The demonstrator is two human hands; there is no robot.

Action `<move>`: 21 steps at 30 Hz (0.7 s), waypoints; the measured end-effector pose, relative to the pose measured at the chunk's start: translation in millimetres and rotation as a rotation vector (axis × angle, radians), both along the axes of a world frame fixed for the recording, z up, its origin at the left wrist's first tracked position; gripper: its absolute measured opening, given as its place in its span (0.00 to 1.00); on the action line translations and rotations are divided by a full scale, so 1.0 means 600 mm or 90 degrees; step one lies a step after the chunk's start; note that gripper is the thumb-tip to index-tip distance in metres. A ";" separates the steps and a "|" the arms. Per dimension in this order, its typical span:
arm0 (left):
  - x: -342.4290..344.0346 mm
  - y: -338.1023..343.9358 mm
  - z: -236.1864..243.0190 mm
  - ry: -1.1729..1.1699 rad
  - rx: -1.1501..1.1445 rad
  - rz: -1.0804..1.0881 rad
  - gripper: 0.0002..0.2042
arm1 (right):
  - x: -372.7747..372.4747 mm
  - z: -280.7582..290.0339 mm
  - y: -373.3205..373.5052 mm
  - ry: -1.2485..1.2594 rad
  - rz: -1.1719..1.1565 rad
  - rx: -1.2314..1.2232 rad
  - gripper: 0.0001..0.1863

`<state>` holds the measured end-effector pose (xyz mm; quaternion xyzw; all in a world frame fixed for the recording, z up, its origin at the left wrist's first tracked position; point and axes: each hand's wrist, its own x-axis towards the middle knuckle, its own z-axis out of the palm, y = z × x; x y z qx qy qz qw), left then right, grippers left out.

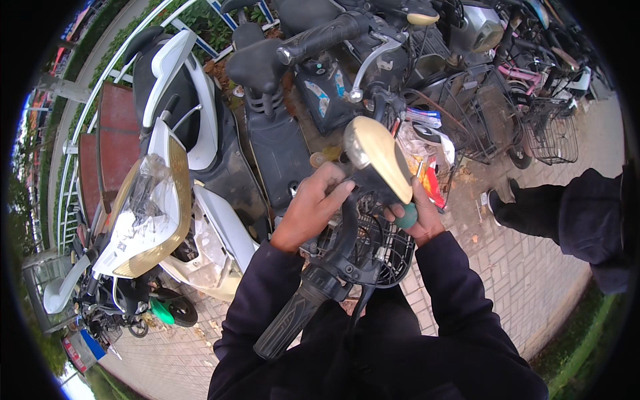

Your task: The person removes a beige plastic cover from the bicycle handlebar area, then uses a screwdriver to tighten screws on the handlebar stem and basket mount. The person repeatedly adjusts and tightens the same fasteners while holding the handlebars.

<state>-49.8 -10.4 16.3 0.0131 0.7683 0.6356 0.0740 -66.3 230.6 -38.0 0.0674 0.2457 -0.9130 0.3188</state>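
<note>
Bracketing a cream shell [383, 157] with two bare hands

Lying ahead of the left hand [309, 208] and to its right, and ahead of the right hand [427, 218] and to its left. Slanting along its long axis from upper left to lower right, with the rounded end farther off and the narrow tip aimed toward the right hand. Nearer to the right hand, just beside that tip. Cannot tell touch from a slight gap between thumb and tip.

On the right, fingers curled and clamped around a green piece [405, 217], just below the shell's tip. Too much covered by the hand to make out its kind.

On the left, fingers bent inward, with thumb and forefinger close to each other beside the curved upper part of a black handlebar [339, 250]. Cannot tell, from this angle, a pinch on something small from a bare touch on the bar.

Nearer the body, a ribbed grip [287, 321] slanting to the lower left, and a wire basket [395, 261] beneath the right hand. Beyond the shell, a red and yellow wrapper [433, 183]. To the left, a white scooter [150, 227]; far right, another person [590, 213], well apart.
</note>
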 end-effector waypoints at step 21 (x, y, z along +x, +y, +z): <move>-0.024 0.017 0.007 0.045 -0.050 0.016 0.09 | -0.034 -0.006 0.015 -0.047 0.014 0.060 0.27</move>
